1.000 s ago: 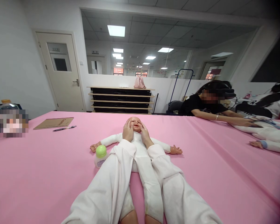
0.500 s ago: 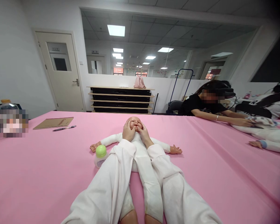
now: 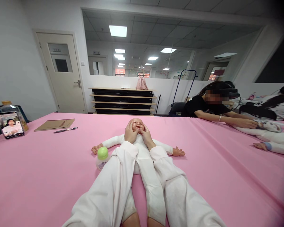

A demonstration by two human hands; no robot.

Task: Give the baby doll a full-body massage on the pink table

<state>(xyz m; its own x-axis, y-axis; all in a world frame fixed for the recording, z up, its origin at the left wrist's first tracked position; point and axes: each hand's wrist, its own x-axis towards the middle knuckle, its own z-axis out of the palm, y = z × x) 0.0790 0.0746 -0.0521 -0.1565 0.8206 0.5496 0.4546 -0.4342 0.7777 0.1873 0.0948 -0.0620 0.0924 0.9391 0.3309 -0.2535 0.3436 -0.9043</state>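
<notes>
Cupping the face [image 3: 137,125] of a baby doll [image 3: 143,156] from both sides, the person leans two sleeved forearms over its body. The left hand [image 3: 130,134] lies along one cheek and the right hand [image 3: 146,136] along the other, fingers loosely extended against the doll's head and thumbs near its mouth and chin. Neither hand is closed into a fist; how firmly they press is hard to tell from this view, as the head sits small and partly covered.

The doll lies on its back on a pink cloth [image 3: 49,176], head away from the person, white-clad arms spread wide and legs toward the near edge. A jar with a green cap [image 3: 102,153] stands just beside the doll's hand on the left, partly hidden by the pale sleeve [image 3: 113,179].

Farther left lie a brown notebook [image 3: 54,125] and, near it, a pen [image 3: 65,130]; a phone [image 3: 10,125] with a lit screen stands upright at the far left. On the right, a person in a black shirt [image 3: 210,107] reaches toward a second doll [image 3: 274,142]. Behind the table, a pink backpack [image 3: 141,83] rests on a shelf unit [image 3: 123,102].
</notes>
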